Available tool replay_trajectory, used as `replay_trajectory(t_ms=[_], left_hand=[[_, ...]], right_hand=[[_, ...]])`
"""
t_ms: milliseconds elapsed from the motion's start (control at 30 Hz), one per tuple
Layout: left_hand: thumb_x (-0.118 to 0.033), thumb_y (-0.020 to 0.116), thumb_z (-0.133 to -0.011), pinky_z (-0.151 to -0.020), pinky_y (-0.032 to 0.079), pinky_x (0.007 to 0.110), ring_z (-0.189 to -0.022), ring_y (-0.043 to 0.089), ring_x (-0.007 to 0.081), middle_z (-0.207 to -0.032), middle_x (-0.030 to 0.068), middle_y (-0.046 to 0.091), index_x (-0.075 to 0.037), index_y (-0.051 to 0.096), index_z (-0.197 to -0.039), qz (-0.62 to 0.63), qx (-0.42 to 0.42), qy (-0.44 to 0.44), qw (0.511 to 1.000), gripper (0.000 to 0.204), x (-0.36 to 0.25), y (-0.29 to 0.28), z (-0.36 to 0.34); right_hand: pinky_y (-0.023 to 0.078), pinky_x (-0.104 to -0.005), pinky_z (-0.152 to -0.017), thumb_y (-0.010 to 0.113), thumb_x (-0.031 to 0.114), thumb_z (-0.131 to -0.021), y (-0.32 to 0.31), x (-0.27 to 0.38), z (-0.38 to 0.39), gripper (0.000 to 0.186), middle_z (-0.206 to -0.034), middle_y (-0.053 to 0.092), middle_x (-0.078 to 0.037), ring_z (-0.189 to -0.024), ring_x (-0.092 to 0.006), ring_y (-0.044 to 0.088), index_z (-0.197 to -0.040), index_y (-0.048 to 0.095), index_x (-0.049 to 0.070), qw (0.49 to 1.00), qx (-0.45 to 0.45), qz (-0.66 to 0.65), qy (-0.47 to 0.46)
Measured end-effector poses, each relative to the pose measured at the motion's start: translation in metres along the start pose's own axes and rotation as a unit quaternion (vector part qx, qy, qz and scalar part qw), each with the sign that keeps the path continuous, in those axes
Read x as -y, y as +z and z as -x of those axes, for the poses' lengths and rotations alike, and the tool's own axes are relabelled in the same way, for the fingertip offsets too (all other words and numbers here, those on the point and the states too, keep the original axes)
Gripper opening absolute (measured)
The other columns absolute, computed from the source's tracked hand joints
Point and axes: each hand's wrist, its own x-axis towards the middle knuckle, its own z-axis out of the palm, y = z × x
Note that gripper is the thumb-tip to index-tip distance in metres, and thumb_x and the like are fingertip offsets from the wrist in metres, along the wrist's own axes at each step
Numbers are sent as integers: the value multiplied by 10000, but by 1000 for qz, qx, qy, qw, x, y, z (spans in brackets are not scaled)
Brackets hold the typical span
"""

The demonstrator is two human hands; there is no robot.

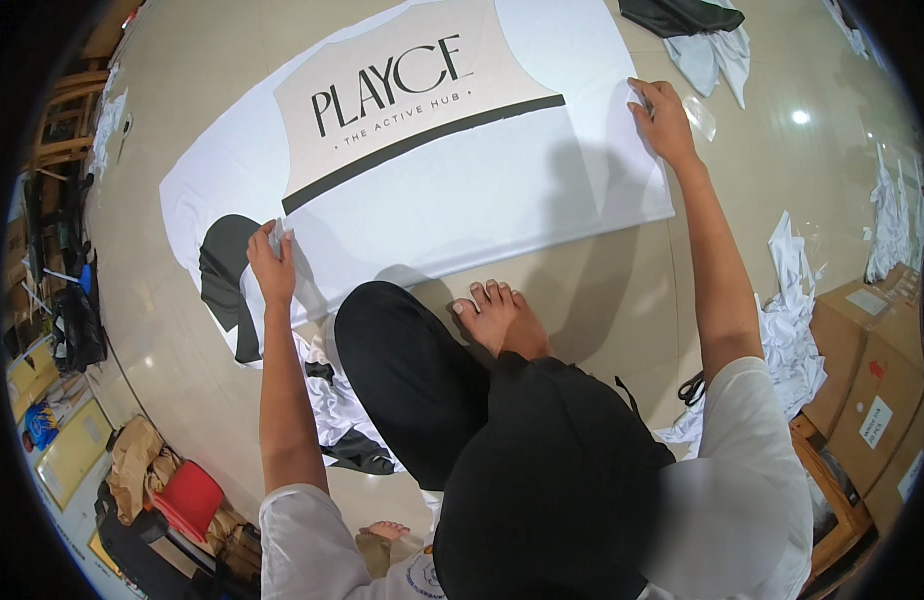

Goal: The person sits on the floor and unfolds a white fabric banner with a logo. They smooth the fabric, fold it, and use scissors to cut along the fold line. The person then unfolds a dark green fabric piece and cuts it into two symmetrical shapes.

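A large white cloth is spread on the floor in front of me. Its upper part carries a beige printed panel with dark lettering, and a black band runs along the panel's lower edge. My left hand pinches the cloth near its left side, beside a dark grey rounded fabric piece. At the far right, my right hand has its fingertips and thumb closed on the cloth near its side edge. The near edge of the cloth lies fairly straight between my arms.
Crumpled white and black fabric scraps lie beside my knee. More white scraps and black-handled scissors are at the right, near cardboard boxes. Dark and white cloth pieces lie at the far right. My bare foot is close to the cloth.
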Motion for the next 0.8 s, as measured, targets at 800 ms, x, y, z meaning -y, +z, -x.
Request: replay_trajectory(t_ms=[800], left_hand=[[-181,697,-1000,-946,476,475,-1083,635,335,-1127,120,694,-75,676,-1196,-52,56,6,997,223,28,-6,-9]], right_hand=[[539,-411,-906,720,74,-884,0,3,8,267,-1126,709,-147,-1039,-324,669,-1147,680,49,988,9,-76,133]])
